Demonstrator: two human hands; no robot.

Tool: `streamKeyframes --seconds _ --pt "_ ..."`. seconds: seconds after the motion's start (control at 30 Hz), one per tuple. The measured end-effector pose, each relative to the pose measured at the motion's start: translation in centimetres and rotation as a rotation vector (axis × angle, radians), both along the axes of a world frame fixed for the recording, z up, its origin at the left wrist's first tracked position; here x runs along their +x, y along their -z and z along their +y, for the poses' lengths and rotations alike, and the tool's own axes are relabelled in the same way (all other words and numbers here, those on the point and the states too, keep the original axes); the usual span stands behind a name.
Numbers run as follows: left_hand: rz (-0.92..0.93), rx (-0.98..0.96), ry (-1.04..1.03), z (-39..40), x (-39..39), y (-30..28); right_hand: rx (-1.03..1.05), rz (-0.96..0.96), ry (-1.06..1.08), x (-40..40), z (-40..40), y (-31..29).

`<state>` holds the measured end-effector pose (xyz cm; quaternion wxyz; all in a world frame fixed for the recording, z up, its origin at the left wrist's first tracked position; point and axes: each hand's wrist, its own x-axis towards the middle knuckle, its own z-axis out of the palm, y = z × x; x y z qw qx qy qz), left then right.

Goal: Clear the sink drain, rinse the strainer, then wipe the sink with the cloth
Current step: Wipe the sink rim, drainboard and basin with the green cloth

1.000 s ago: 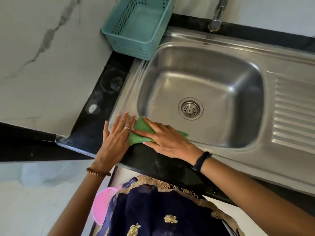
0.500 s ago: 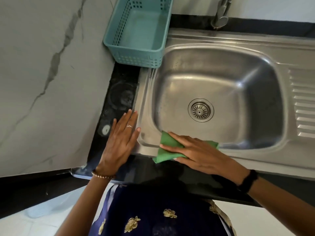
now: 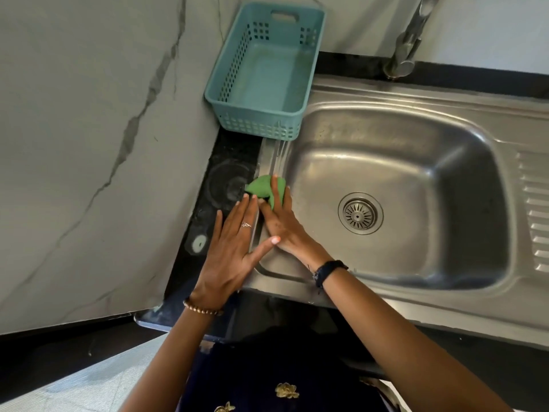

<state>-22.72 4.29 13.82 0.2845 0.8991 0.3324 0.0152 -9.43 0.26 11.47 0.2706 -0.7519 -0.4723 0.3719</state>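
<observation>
The steel sink [image 3: 395, 162] has its round strainer [image 3: 360, 215] seated in the drain. A folded green cloth [image 3: 259, 185] lies on the sink's left rim. My right hand [image 3: 282, 226] presses on the cloth with straight fingers, and part of the cloth is hidden under them. Just left of it, my left hand [image 3: 231, 251] rests flat, fingers spread, across the black counter strip and the sink's rim, its thumb touching my right hand.
An empty teal plastic basket [image 3: 255, 107] stands at the sink's back left corner. The faucet [image 3: 405, 49] rises at the back. A ribbed drainboard [image 3: 534, 221] is at the right. A marble wall [image 3: 89, 144] borders the narrow black counter [image 3: 228, 165] on the left.
My right hand has slid the cloth from the sink's front rim round to the left rim, away from me. My left hand has stayed flat by the sink's left edge.
</observation>
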Motion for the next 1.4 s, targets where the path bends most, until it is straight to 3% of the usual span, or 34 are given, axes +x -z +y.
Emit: streamKeyframes --seconds 0.1,0.2,0.37,0.53,0.67,0.8,0.93,1.07,1.17,1.33,1.4 --pt "0.021 0.009 0.011 0.8 1.6 0.1 -0.006 -0.005 -0.136 -0.4 -1.8 0.1" --pt "-0.010 -0.017 0.009 1.6 3.0 0.1 -0.059 0.042 -0.098 -0.8 -3.6 0.5" --pt "-0.030 -0.033 -0.023 3.1 4.5 0.3 -0.074 -0.080 -0.036 -1.5 -4.1 1.5" --pt "-0.079 -0.008 -0.045 4.3 5.9 0.5 0.137 0.213 0.110 0.6 0.9 1.9" --pt "-0.032 0.007 -0.022 4.4 6.8 1.0 0.271 0.241 0.272 3.1 4.6 2.4" --pt "0.065 0.055 0.018 4.0 6.7 1.6 0.263 0.642 0.631 5.3 7.3 1.9" --pt "0.095 0.075 0.014 3.7 6.3 1.7 0.241 0.710 0.557 4.7 5.7 1.8" --pt "0.106 0.094 0.035 3.5 6.8 1.6 0.131 0.898 0.478 1.8 2.0 3.2" --pt "0.126 0.135 0.070 3.8 8.1 1.7 0.151 0.871 0.453 1.0 1.4 4.1" --pt "0.127 0.185 0.108 4.8 10.4 1.6 0.280 0.575 0.390 3.1 3.3 6.1" --pt "0.135 0.229 0.116 5.0 11.1 1.8 0.238 0.612 0.464 4.9 4.0 6.5"
